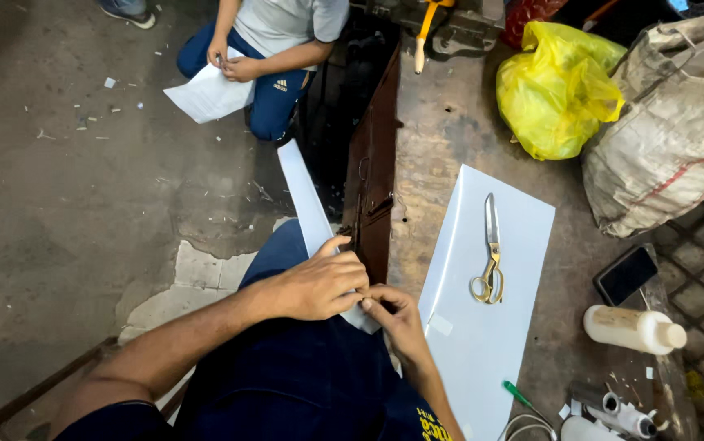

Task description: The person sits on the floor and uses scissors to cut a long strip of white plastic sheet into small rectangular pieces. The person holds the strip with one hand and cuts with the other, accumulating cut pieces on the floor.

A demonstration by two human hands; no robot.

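Below, each labelled part of the scene as seen from the head camera.

Left hand (317, 286): curled over the near end of a long white paper strip (307, 200), fingers closed down on it, above the person's lap and just off the bench's left edge.

Right hand (397, 314): fingertips pinched on the same end of the paper strip, touching the left hand; whether the thumb lies under the paper cannot be told.

Paper strip: narrow and white, running from the two hands away along the left edge of the bench, beside a dark brown metal panel (374, 171) that stands on edge there.

Bench (442, 131): worn, stained surface to the person's right.

White sheet (482, 327): large, lying flat on the bench near its near edge, just right of the right hand.

Scissors (491, 253): gold-handled, closed, resting on the white sheet, blades pointing away from the person.

Yellow plastic bag (556, 90): at the bench's far right, touching a woven sack (670, 131).

Phone (625, 273): dark, lying near the bench's right edge.

Glue bottle (634, 328): cream-coloured, on its side just beyond the phone towards the near right corner.

Green pen (518, 394): at the near edge, beside the white sheet.

Second person (274, 49): crouched on the floor beyond the bench's left edge, both hands on a white paper (207, 94).
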